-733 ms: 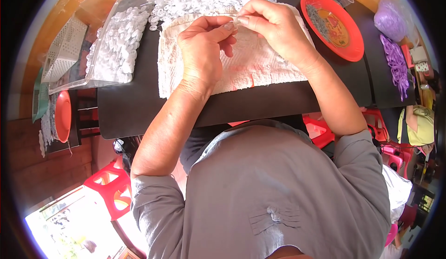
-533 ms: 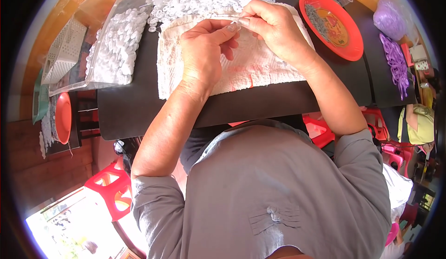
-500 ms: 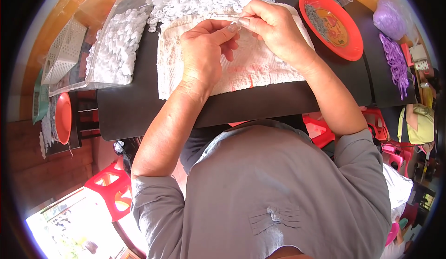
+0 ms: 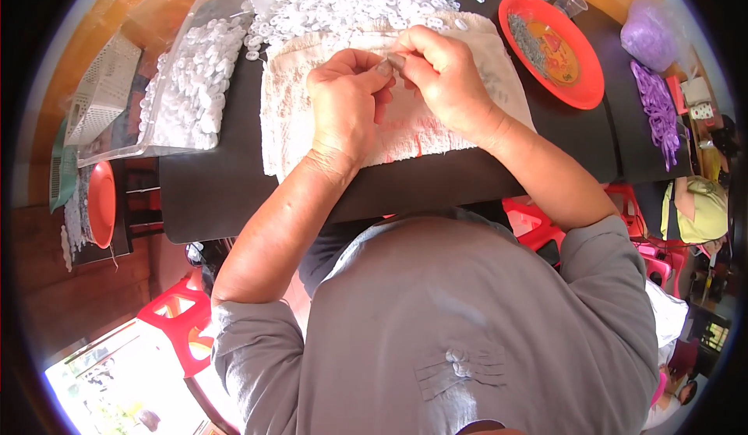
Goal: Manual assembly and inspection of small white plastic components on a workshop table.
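Note:
My left hand (image 4: 343, 107) and my right hand (image 4: 453, 88) meet at the fingertips over a whitish towel (image 4: 452, 135) with red marks. Thumb and forefinger of the left are pinched on a small white plastic piece, now mostly covered by the fingers. Against it presses the right hand's pinch; whatever that one holds is too small to make out. Just beyond the towel lies a heap of small white plastic pieces (image 4: 335, 6) with holes in them. To the right, an orange-red plate (image 4: 588, 76) carries small grey metal pieces (image 4: 528, 44).
At left a clear plastic bin (image 4: 117, 153) holds many more white pieces. A clear cup (image 4: 571, 2) stands behind the plate. Purple cords (image 4: 656, 111) and a purple bag (image 4: 650, 33) lie far right. A red stool (image 4: 179, 322) is on the floor; a person in yellow-green (image 4: 701, 210) sits at right.
Both hands have come slightly nearer to me, and the right fingertips have closed in against the left's. The white piece, visible before in the left pinch, is now mostly hidden.

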Demonstrator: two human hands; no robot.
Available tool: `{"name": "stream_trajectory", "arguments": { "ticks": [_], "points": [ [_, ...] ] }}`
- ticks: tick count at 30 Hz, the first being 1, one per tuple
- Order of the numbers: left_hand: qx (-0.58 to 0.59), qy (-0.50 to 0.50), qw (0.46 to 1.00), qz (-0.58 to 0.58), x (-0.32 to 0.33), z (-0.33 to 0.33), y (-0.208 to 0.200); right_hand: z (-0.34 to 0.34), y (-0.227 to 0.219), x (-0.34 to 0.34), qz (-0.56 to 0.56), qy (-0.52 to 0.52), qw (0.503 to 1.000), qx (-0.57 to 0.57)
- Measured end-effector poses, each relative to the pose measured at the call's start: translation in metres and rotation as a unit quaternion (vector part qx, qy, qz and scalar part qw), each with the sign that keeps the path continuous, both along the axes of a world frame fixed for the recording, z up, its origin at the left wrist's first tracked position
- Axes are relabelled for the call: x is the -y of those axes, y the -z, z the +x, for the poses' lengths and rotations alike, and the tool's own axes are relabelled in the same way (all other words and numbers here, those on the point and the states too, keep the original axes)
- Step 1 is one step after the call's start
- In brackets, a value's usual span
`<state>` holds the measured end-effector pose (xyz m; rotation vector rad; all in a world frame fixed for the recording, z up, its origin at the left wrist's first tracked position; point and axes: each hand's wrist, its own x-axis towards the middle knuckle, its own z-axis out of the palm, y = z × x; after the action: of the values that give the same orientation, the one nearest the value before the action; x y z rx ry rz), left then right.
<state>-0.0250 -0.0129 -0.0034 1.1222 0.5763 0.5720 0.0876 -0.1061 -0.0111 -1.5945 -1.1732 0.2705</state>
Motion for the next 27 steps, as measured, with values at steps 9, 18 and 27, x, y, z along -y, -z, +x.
{"name": "stream_trajectory", "arguments": {
  "ticks": [9, 18, 27],
  "points": [
    [-0.013, -0.018, 0.998, -0.061, -0.006, 0.002, -0.002, 0.067, -0.014, -0.044, -0.088, 0.035, 0.987, 0.133],
    [0.007, -0.006, 0.997, -0.079, -0.01, -0.001, -0.006, 0.107, -0.019, -0.11, -0.21, 0.041, 0.913, 0.347],
    [0.029, -0.051, 0.993, -0.099, -0.019, -0.004, -0.01, 0.082, -0.032, -0.076, -0.173, -0.009, 0.947, 0.271]
  ]
}}
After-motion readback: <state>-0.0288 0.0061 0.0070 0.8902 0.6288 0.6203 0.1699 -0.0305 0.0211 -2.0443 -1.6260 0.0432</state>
